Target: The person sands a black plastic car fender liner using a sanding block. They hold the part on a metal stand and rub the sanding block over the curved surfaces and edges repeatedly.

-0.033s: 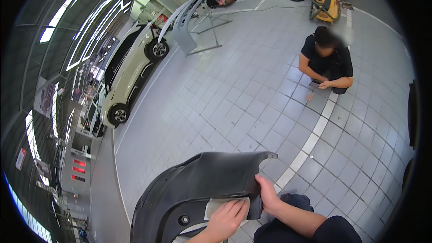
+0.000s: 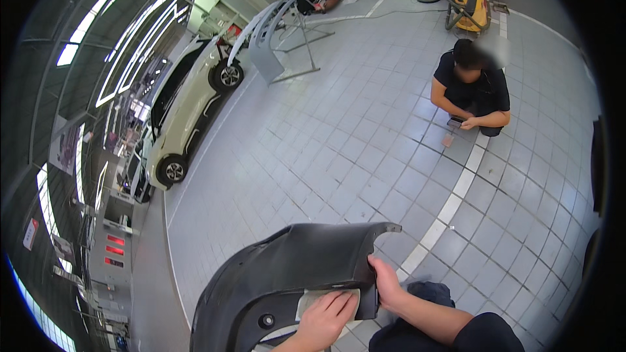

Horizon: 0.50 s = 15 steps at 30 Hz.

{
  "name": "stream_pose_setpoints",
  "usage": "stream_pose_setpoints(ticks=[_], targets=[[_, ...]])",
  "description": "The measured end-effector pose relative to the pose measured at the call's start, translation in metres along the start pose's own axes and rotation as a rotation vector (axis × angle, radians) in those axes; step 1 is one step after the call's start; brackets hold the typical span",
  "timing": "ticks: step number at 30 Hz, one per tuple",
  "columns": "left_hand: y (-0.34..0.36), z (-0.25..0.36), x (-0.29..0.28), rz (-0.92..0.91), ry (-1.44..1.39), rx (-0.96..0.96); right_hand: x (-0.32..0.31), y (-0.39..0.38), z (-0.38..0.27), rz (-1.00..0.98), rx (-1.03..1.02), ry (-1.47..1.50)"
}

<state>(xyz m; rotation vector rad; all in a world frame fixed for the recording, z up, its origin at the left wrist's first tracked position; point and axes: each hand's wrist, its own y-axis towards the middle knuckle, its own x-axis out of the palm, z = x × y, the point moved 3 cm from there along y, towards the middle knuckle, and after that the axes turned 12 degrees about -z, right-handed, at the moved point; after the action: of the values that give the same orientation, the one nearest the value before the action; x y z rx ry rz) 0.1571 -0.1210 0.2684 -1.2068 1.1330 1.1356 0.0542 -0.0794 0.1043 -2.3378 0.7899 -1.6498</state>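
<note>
My left hand (image 2: 323, 321) holds a pale pad (image 2: 308, 300) against the curved black panel (image 2: 300, 264), fingers spread lightly over it, close to the panel's right end. My right hand (image 2: 389, 288) grasps that end's edge, probably to brace it against the left's pressure. The panel shows over the tiled floor's (image 2: 313, 176) near edge; its support is hidden.

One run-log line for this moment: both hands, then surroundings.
left hand: over pale pad on black panel; right hand: gripping panel's end; co-worker: crouched on tiled floor; pale car: left background
</note>
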Motion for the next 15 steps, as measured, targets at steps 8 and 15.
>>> stream_pose_setpoints(ticks=[8, 15], targets=[[0.019, 0.023, 0.01, -0.238, 0.024, -0.015, -0.004, 0.007, 0.004, -0.014, 0.044, 0.044], [0.007, -0.001, 0.015, -0.245, -0.004, -0.222, -0.003, 0.006, 0.006, -0.092, 0.057, 0.178]])
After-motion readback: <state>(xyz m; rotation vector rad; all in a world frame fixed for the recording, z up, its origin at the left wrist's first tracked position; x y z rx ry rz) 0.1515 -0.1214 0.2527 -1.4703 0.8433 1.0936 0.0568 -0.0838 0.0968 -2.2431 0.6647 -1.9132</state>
